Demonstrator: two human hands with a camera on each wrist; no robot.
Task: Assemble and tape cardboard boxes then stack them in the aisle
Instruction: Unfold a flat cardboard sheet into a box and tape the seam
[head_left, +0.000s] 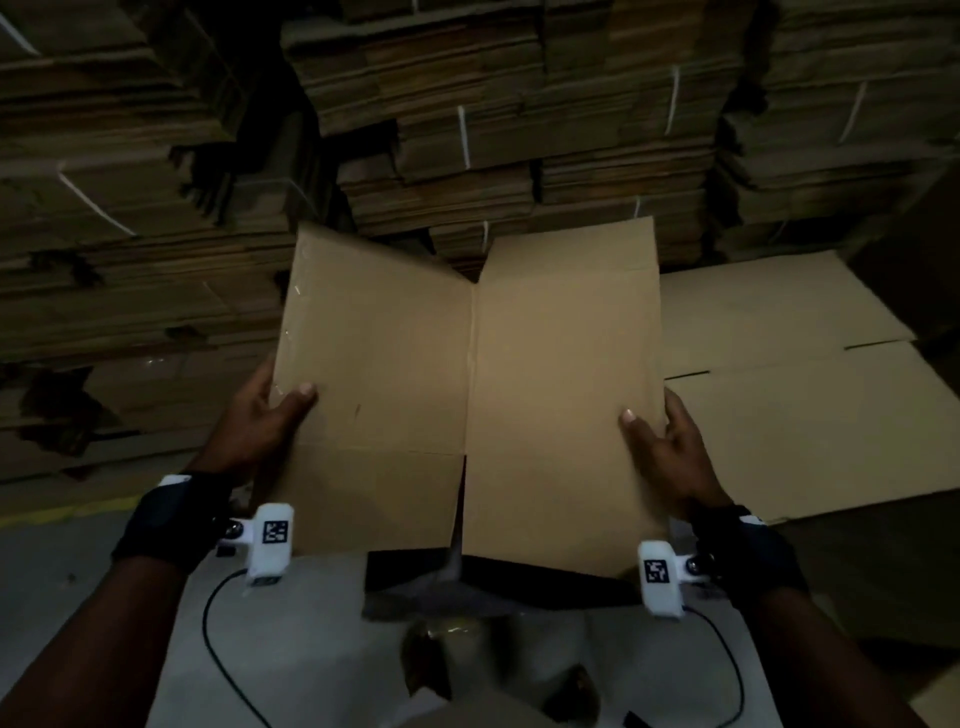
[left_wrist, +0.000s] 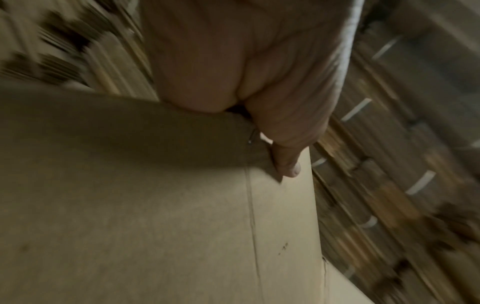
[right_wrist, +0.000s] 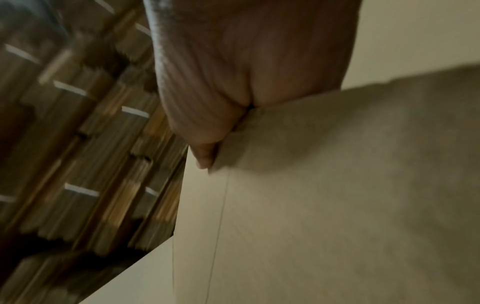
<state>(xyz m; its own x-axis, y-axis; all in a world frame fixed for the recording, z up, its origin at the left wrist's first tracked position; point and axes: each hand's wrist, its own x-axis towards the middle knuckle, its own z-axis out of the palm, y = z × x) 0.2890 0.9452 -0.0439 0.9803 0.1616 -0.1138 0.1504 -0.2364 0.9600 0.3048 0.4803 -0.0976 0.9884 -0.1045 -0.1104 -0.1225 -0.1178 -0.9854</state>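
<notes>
A brown cardboard box (head_left: 467, 374), folded partly open along a middle crease, is held up in front of me. My left hand (head_left: 270, 410) grips its left edge, thumb on the front face and fingers behind. My right hand (head_left: 660, 441) grips the right edge the same way. In the left wrist view my left hand (left_wrist: 259, 102) clasps the box (left_wrist: 155, 216), with the thumb tip on the panel. The right wrist view has my right hand (right_wrist: 233, 92) pinching the box (right_wrist: 337, 195) at its edge. The lower flaps hang down toward my body.
Tall stacks of bundled flat cardboard (head_left: 493, 119) tied with white straps fill the back and left. More flat cardboard sheets (head_left: 810, 389) lie at the right. Grey floor with a yellow line (head_left: 62, 514) shows at lower left.
</notes>
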